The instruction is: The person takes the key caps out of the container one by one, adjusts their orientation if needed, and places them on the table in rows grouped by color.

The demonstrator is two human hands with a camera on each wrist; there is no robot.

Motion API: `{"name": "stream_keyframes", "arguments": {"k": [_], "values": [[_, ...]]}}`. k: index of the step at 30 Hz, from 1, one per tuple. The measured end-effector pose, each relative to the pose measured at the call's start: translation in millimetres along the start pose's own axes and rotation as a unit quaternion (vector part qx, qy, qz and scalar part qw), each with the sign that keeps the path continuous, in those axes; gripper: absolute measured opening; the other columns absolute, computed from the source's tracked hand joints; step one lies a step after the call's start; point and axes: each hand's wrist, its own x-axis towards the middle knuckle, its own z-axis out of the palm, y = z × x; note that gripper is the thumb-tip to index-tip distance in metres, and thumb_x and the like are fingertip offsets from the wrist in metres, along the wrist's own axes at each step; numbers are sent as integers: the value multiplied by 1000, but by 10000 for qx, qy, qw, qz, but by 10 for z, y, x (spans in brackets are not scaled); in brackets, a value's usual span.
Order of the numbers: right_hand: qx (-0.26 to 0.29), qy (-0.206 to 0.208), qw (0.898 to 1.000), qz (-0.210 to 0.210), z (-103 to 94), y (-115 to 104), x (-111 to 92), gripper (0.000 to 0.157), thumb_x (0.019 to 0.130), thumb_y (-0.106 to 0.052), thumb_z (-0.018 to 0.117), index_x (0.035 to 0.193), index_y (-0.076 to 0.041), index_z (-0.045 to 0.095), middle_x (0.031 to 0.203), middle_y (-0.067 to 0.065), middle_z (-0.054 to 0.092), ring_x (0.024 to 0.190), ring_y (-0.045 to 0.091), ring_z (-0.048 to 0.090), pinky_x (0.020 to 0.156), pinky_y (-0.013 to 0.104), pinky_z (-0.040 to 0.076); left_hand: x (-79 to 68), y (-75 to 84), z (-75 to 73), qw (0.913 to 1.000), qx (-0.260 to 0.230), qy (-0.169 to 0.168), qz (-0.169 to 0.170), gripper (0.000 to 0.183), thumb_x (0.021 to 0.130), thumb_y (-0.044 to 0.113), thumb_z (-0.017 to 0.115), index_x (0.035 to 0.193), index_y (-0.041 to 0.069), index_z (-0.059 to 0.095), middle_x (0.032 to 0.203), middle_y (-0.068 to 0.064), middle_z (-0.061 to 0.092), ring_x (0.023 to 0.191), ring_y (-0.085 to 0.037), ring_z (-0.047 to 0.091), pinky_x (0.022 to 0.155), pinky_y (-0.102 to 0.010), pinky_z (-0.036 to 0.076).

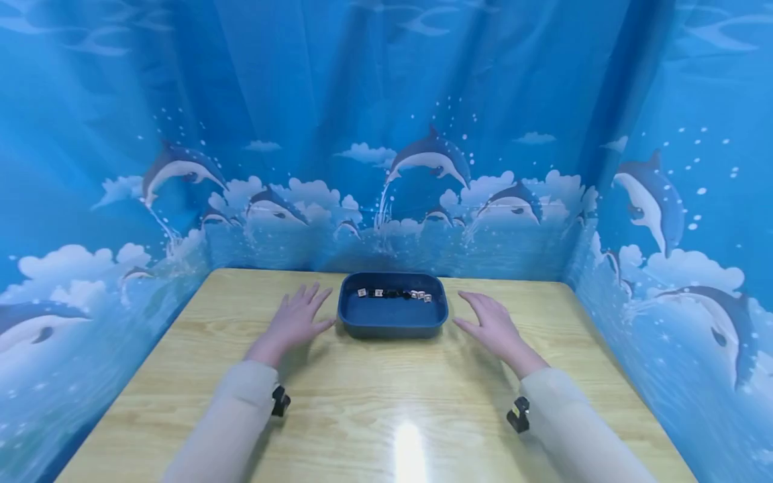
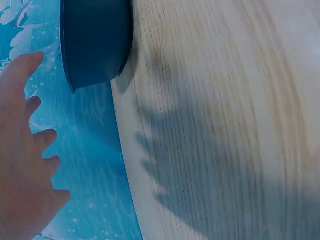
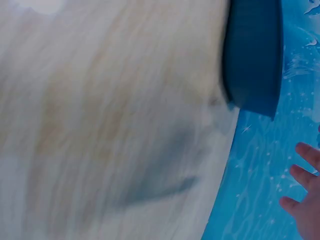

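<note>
A dark blue rectangular tray (image 1: 392, 330) stands at the far middle of the table. Along its back side lies a row of small white and black cubes; the white cubes (image 1: 421, 295) carry markings too small to read, and black cubes (image 1: 395, 294) sit between them. To the left of the tray my left hand (image 1: 294, 320) hovers with fingers spread, apart from the tray wall. On the other side, my right hand (image 1: 492, 325) is held with thumb and fingers extended, also apart from it. Both hands hold nothing. The wrist views show the tray's outer wall (image 2: 97, 45) but not its inside.
The light wooden table (image 1: 356, 402) reaches back to a blue curtain (image 1: 362, 80) printed with dolphins, which also borders the left and right sides. Black wrist cameras sit on both sleeves (image 1: 232, 416). A bright glare spot lies on the near tabletop.
</note>
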Motion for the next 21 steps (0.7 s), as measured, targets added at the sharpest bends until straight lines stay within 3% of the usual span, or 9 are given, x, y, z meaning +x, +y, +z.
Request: {"name": "stream_keyframes", "arguments": {"k": [5,9,12,15,21], "values": [[477,-256,9985,97,28,-127,183,70,95,-47,59,149,-7,39,147,17,43,136,39,36,110,59,25,178,61,25,9977,-666,-55,-112,72,98,45,54,155,11,26,156,-21,26,142,-43,21,112,-63,17],[993,-613,9931,145,84,-237,355,74,94,-50,59,151,-10,35,150,14,40,138,36,34,110,57,29,367,111,19,9896,-1397,-79,-346,69,99,42,53,154,8,28,154,-19,32,139,-39,31,112,-55,26],[1226,-861,9885,188,132,-293,487,72,93,-50,61,151,-14,37,151,11,39,139,34,34,109,56,30,508,142,8,9823,-1773,-90,-594,65,100,39,52,153,8,30,154,-17,33,139,-37,32,111,-55,27],[1309,-1056,9855,207,173,-316,611,69,93,-48,62,149,-15,40,151,9,40,138,32,35,109,55,31,631,167,17,9784,-1937,-91,-717,62,100,35,53,152,7,32,153,-18,35,139,-37,33,111,-55,29],[1038,-1490,9833,-56,229,-305,808,60,93,-34,66,144,-8,47,147,13,45,135,34,39,108,53,34,815,246,158,9801,-1762,-169,-894,65,100,26,56,152,1,27,151,-22,36,137,-37,36,110,-51,32]]}}
